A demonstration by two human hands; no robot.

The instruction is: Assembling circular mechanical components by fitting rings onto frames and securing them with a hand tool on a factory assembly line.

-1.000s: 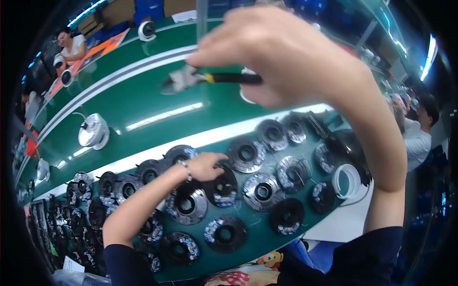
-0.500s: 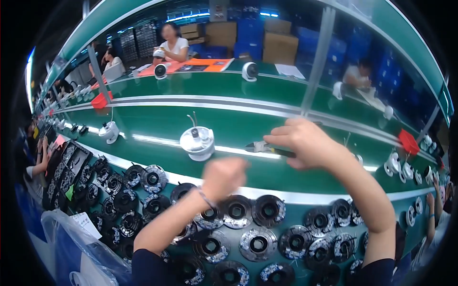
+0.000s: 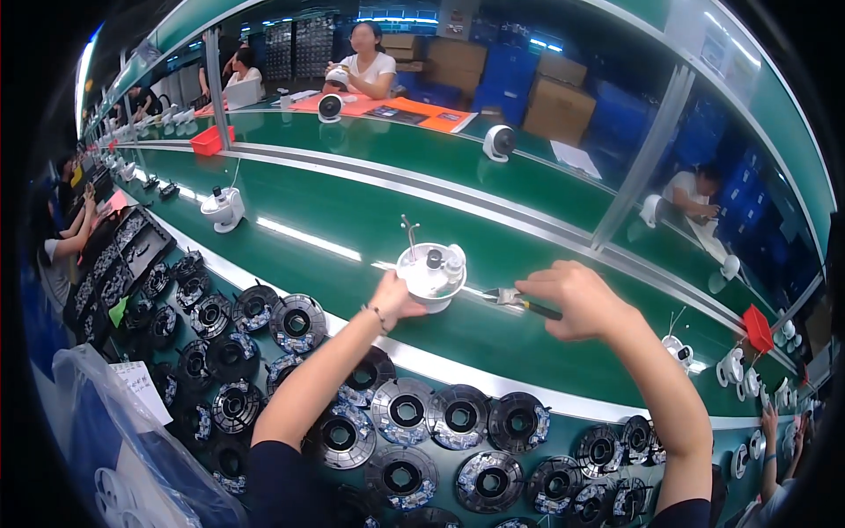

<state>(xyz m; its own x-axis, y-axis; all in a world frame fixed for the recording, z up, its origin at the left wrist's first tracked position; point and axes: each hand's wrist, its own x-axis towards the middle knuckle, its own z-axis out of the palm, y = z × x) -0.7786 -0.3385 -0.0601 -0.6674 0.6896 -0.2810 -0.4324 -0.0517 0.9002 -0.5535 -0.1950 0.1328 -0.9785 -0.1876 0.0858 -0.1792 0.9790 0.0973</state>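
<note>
A round white plastic housing stands upright on the green conveyor belt, with a dark cylinder inside it and thin wires rising from its far side. My left hand is closed on its near left edge; some of the fingers are hidden behind the rim. In my right hand is a pair of pliers with a metal head and black and yellow handles. The jaws point left toward the housing, a small distance from its right side.
Several black ring-shaped parts with circuit boards cover the near bench. Another white housing stands left along the belt. Red bins sit at the belt's far edge. A metal post rises at the back. Co-workers sit across and alongside.
My left hand has come to the housing and taken hold of its edge. The pliers stay in my right hand. The whole view has shifted and tilted, with the housing now further right.
</note>
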